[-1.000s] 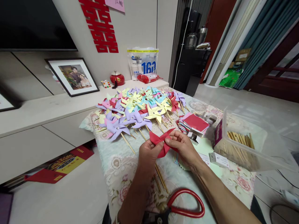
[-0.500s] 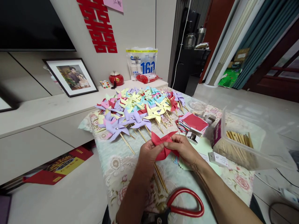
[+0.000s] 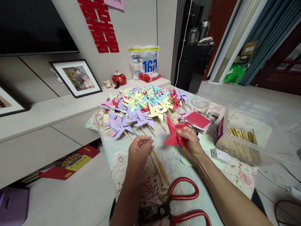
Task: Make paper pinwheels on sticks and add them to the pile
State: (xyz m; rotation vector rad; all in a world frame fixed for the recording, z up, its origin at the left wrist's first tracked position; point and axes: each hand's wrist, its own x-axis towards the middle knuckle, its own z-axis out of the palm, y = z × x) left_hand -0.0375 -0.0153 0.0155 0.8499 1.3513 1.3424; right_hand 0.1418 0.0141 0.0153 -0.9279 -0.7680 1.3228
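While the right hand [image 3: 191, 142] pinched the red pinwheel head [image 3: 175, 135] by its centre, at about 1 o'clock from the left hand [image 3: 139, 150], the left hand sat half-curled, fingers bent over loose bamboo sticks [image 3: 158, 163] on the floral cloth [image 3: 117, 157]; whether it gripped one, cannot tell; judged best to keep the folded tips pinched tight so they didn't spring open; finished pinwheels [image 3: 138, 108] lay at 12 o'clock; red scissors [image 3: 181, 204] at 6; stick box [image 3: 242, 141] at 3.
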